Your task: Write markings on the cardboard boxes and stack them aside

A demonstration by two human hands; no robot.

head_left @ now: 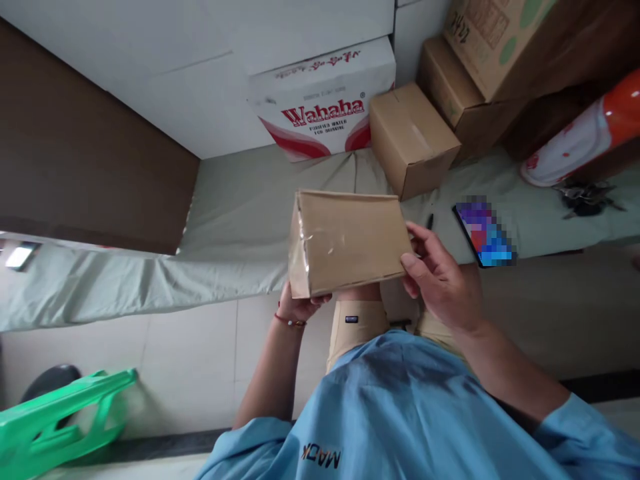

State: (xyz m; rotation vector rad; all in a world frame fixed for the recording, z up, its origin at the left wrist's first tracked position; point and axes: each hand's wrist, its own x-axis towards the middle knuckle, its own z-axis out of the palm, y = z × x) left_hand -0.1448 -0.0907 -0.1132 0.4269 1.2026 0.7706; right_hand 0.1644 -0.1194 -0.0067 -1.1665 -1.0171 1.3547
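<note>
A small brown cardboard box (355,240) is held up in front of me, over the near edge of the cloth-covered table. Clear shiny tape runs along its left end. My left hand (299,305) supports the box from below at its lower left; most of its fingers are hidden under it. My right hand (437,273) grips the box's right end, thumb on the front face and fingers behind the edge. Beyond the box lies the pale green cloth (240,220). A dark pen (431,221) and a phone (484,232) lie to its right.
At the back stand a white Wahaba-style printed "Wahaha" carton (325,103) and a closed brown box (415,137). More cartons (500,40) are stacked at right, beside an orange-and-white cylinder (575,143) and keys (587,197). A large brown panel (90,140) stands left; a green plastic stool (65,420) is below.
</note>
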